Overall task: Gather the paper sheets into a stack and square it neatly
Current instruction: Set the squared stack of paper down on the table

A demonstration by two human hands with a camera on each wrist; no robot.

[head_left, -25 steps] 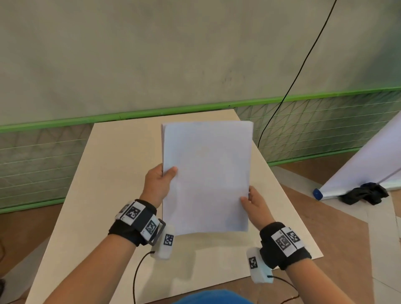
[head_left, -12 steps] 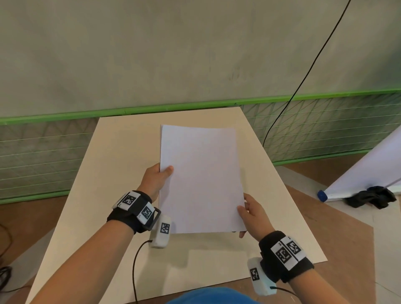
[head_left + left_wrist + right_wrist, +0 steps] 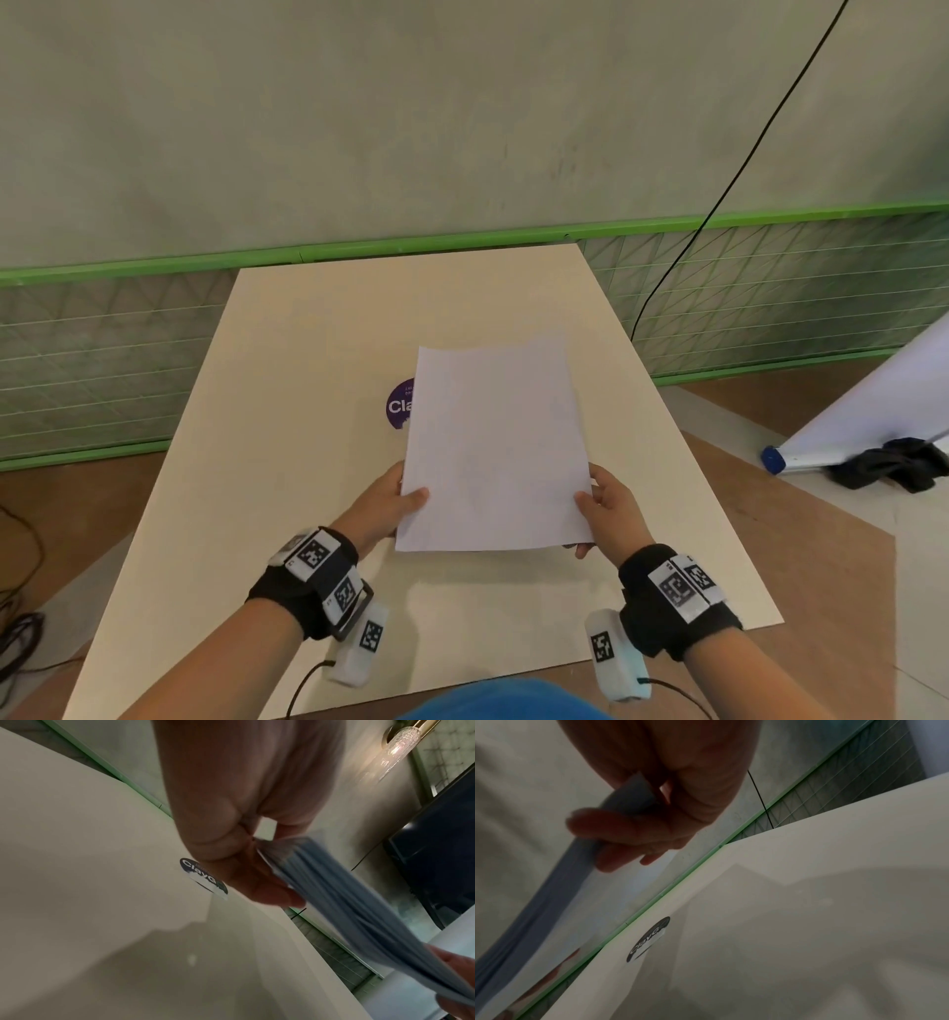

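Observation:
A stack of white paper sheets (image 3: 495,452) is held above the beige table (image 3: 287,503), its far end tilted down toward the tabletop. My left hand (image 3: 398,501) pinches the stack's near left corner, thumb on top and fingers under. My right hand (image 3: 598,506) pinches the near right corner the same way. In the left wrist view the stack (image 3: 342,908) shows edge-on as several sheets, held by my left hand (image 3: 259,866). In the right wrist view my right hand (image 3: 639,827) grips the stack (image 3: 552,890) from the side. The stack's shadow falls on the table below.
A round purple sticker (image 3: 400,406) lies on the table, partly behind the stack's left edge. A grey wall with a green rail (image 3: 154,264) runs behind the table. A black cable (image 3: 719,205) hangs at the right. A white roll (image 3: 873,411) and dark cloth (image 3: 893,462) lie on the floor.
The stack has been lowered and tipped from nearly upright toward flat. My left hand slid down from the stack's left edge to its near corner. The purple sticker has come into view.

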